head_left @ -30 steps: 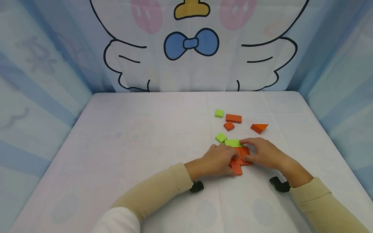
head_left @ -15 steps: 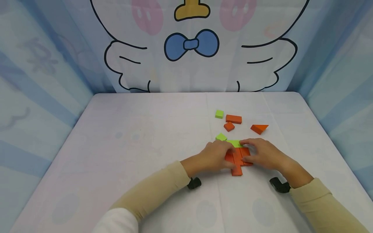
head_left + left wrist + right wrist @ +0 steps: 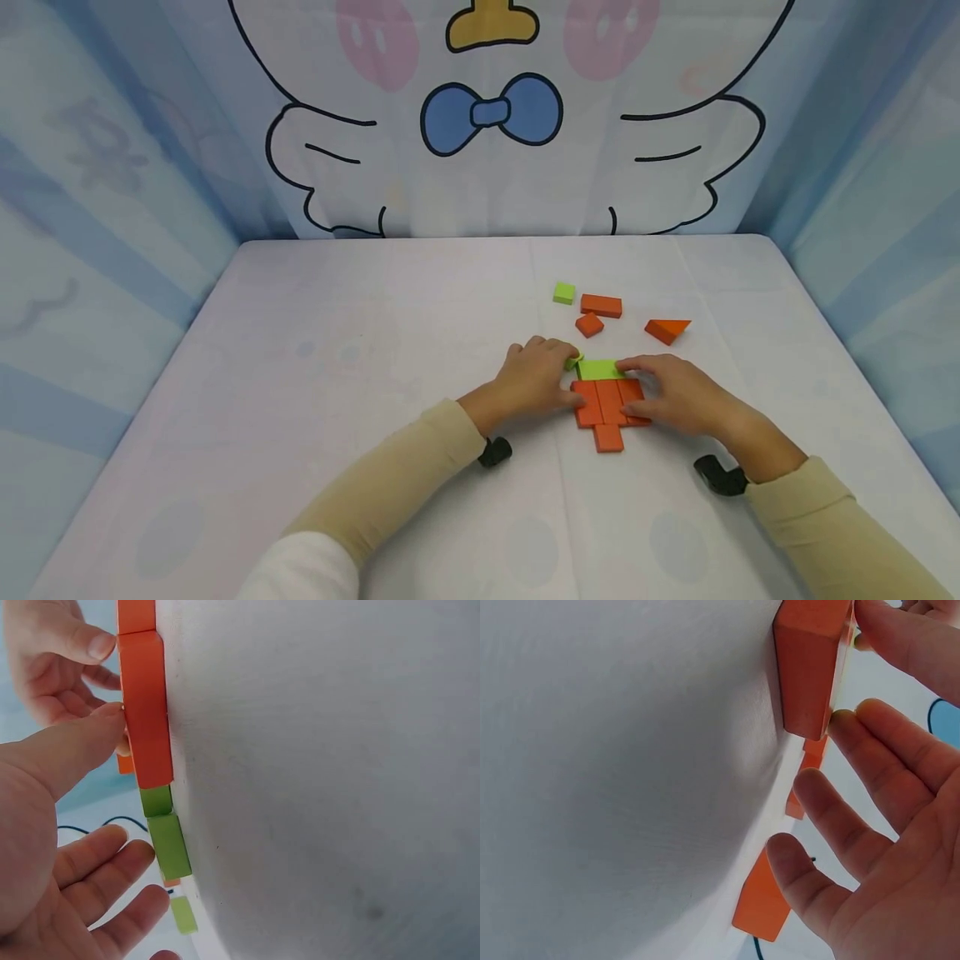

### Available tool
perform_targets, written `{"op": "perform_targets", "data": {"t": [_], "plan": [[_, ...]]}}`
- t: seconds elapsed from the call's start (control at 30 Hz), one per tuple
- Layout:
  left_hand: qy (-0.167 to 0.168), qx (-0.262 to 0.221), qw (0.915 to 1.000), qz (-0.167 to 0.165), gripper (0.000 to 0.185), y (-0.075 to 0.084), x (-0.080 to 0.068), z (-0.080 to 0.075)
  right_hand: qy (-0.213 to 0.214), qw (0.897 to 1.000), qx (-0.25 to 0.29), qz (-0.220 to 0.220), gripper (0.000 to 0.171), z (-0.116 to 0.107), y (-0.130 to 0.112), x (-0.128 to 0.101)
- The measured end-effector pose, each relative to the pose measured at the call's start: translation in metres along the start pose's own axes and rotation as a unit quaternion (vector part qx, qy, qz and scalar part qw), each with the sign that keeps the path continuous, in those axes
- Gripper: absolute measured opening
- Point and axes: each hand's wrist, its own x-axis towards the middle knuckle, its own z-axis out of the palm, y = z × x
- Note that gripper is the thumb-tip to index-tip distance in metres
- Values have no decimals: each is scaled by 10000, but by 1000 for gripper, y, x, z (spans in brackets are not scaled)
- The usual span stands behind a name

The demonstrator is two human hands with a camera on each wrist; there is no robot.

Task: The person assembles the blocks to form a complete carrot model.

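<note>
Several flat orange blocks [image 3: 611, 403] lie side by side on the white table, with a small orange block [image 3: 608, 439] against their near side. Along their far side lies a long green block [image 3: 597, 370]. My left hand [image 3: 534, 379] has its thumb at the left orange block [image 3: 146, 712] and its extended fingers by a small green block [image 3: 169, 846], partly hidden in the head view. On the right, my right hand [image 3: 684, 396] rests its thumb at the right orange block [image 3: 807, 671]; its fingertips reach the long green block's right end.
Beyond the arrangement lie a green cube [image 3: 564, 292], an orange rectangular block [image 3: 602, 306], a small orange block [image 3: 589, 325] and an orange triangular block [image 3: 667, 331]. Patterned curtains [image 3: 487, 192] stand behind the table and at both sides.
My left hand has moved left and away from me, off the orange blocks' top toward the small green block. The left orange blocks are now uncovered and lined up. My right hand stays put.
</note>
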Motion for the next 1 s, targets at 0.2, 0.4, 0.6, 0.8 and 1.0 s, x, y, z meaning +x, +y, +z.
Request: {"op": "perform_targets", "data": {"t": [0.2, 0.4, 0.6, 0.8, 1.0], "plan": [[-6, -70, 10000, -56, 66, -1, 0, -1, 0, 10000, -46, -39, 58, -2, -3, 3], [-13, -97, 10000, -9, 66, -1, 1, 0, 253, 9995, -42, 173, 58, -12, -5, 12], [35, -92, 10000, 11, 66, -4, 2, 0, 227, 9993, -59, 279, 59, -21, -11, 43], [8, -70, 10000, 0, 66, -6, 3, 0, 172, 9980, -14, 606, 54, -20, -14, 72], [0, -70, 10000, 20, 66, -6, 2, 0, 211, 9961, -164, 843, 49, -18, -16, 88]]}}
